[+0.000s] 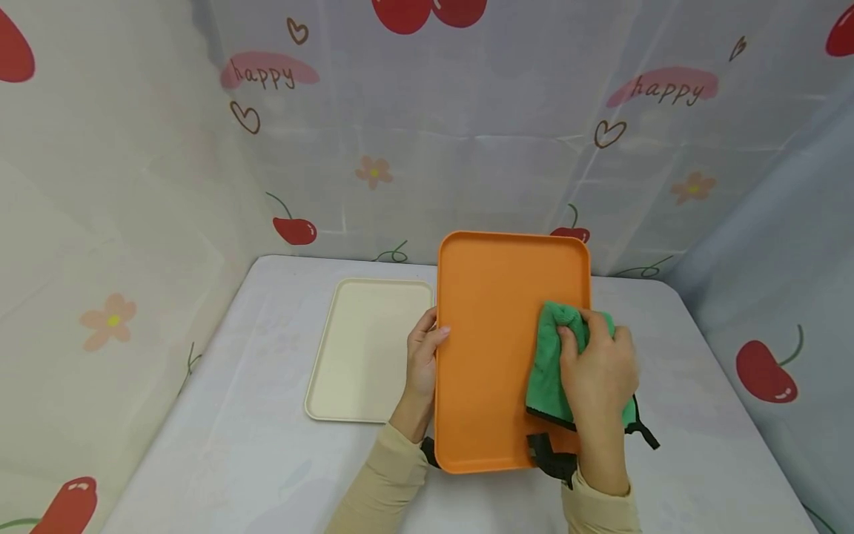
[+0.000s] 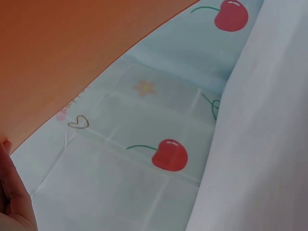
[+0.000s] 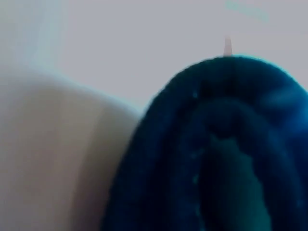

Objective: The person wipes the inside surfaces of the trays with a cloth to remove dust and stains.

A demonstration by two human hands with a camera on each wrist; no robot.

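Observation:
An orange rectangular tray [image 1: 494, 356] is held up off the table, its face toward the head camera. My left hand [image 1: 422, 363] grips its left edge, thumb over the rim and the other fingers partly hidden behind. In the left wrist view, the tray's underside [image 2: 72, 53] fills the upper left, with part of the left hand [image 2: 14, 197] below it. My right hand [image 1: 600, 363] pinches a folded green cloth [image 1: 550, 371] with dark edging against the tray's right side. Dark, blurred folds [image 3: 159, 159] fill much of the right wrist view.
A cream rectangular tray [image 1: 363, 356] lies flat on the white-covered table [image 1: 247, 445], left of the orange one and partly hidden by it. White curtains [image 1: 467, 185] printed with cherries, flowers and hearts enclose the table's back and sides.

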